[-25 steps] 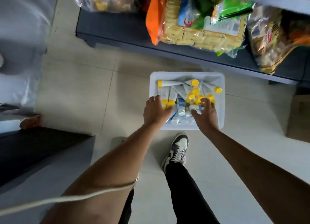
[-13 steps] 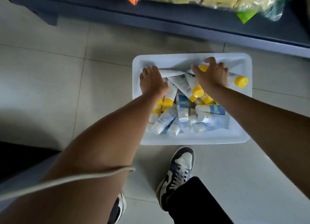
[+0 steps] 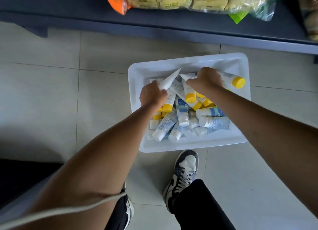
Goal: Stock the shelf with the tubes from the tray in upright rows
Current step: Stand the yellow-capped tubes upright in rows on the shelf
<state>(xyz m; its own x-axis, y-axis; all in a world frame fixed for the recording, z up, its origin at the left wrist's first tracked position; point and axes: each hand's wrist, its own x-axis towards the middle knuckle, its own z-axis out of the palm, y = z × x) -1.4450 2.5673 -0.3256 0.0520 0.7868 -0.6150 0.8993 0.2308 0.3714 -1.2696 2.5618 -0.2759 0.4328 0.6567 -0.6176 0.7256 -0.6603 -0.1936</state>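
The tubes (image 3: 180, 119) lie jumbled in a white tray (image 3: 189, 146) on the tiled floor (image 3: 51, 92). The left hand (image 3: 152, 95) grips a white tube (image 3: 169, 80), crimped end up. The right hand (image 3: 206, 82) is curled, apparently around a yellow-capped tube (image 3: 238, 81). Beyond, a dark shelf (image 3: 68, 11) carries snack bags (image 3: 189, 1).

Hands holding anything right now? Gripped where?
Left hand grips a white tube at its wide end; tapered end sticks out. Right hand curls round the body of a yellow-capped tube.
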